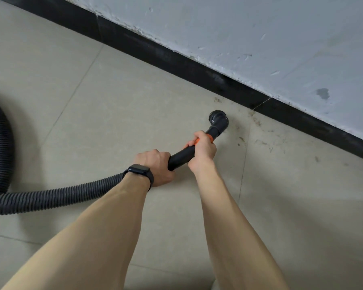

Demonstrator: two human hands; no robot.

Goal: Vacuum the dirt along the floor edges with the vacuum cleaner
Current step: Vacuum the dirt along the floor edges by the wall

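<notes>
Vacuum tube (179, 156) near the baseboard (197, 73).
Left hand (155, 165) and right hand (202, 148) both curled round it; brush head (218, 120) on floor (113, 101) beside dirt (260, 141).

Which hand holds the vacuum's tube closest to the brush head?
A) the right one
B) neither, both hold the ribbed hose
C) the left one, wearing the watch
A: the right hand grips the tube at its orange collar, just behind the brush head, while the left hand grips farther back.
</notes>
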